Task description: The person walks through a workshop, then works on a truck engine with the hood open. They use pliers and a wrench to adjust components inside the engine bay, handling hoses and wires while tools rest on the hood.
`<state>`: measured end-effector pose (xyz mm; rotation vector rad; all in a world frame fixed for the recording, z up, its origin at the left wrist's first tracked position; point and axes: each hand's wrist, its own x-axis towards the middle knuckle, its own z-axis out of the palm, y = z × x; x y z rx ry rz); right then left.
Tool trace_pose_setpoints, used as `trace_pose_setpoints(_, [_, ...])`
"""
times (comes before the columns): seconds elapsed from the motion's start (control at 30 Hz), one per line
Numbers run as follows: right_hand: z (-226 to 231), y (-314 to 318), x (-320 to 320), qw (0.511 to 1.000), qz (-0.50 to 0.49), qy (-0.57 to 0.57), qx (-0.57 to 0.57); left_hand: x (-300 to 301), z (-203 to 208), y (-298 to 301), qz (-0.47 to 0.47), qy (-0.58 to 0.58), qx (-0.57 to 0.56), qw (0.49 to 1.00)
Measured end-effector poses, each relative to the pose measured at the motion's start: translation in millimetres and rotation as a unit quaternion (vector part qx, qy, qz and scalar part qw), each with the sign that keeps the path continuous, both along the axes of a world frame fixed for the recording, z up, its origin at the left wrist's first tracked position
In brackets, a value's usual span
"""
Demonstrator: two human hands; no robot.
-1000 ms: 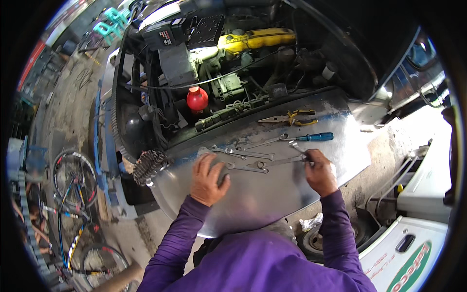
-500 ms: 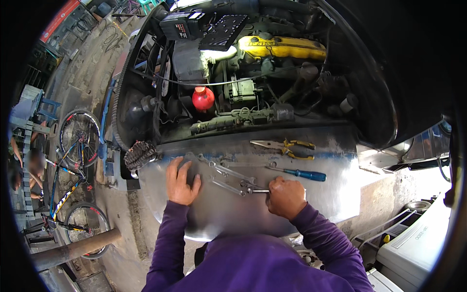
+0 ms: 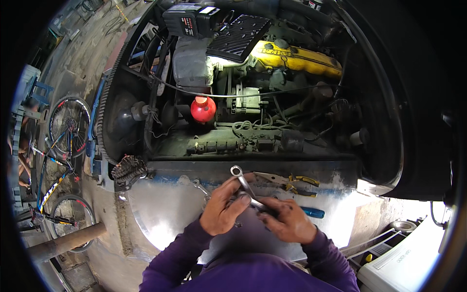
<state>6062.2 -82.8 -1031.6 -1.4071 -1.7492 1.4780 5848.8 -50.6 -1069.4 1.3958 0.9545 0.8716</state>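
Both hands meet above the metal fender. My left hand (image 3: 220, 208) is closed around a shiny ring-ended wrench (image 3: 237, 172), its ring pointing away from me. My right hand (image 3: 291, 221) is closed on a second metal tool (image 3: 256, 204), wrench-like with a rounded end, which crosses the first near my left thumb. Fingers cover much of both tools. Just beyond the hands lie pliers with yellow-and-black handles (image 3: 306, 180). A screwdriver's blue handle (image 3: 313, 212) shows beside my right hand. Another wrench (image 3: 200, 187) lies left of my left hand, partly hidden.
Ahead is an engine bay with a yellow engine cover (image 3: 299, 59), a red bottle (image 3: 203, 111), a black battery-like box (image 3: 188, 25) and a black tray (image 3: 238, 38). A dark bundle (image 3: 128, 172) sits at the fender's left end. A bicycle (image 3: 61, 165) stands left.
Both hands have lifted from the fender and come together. My left hand, earlier spread flat, now grips a wrench. My right hand has moved slightly farther away with its tool. The view has shifted.
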Motion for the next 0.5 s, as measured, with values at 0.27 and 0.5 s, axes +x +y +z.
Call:
trace_pose_setpoints(0.27, [-28.5,43.8,6.7,0.998,-0.027,0.016,0.059,50.9,2.9,49.0,0.184,-0.387,-0.401,0.810])
trace_pose_setpoints(0.5, [-19.7,58.0,62.9,0.997,-0.028,-0.064,-0.021,36.8,-4.5,102.9,0.174,-0.267,-0.371,0.872])
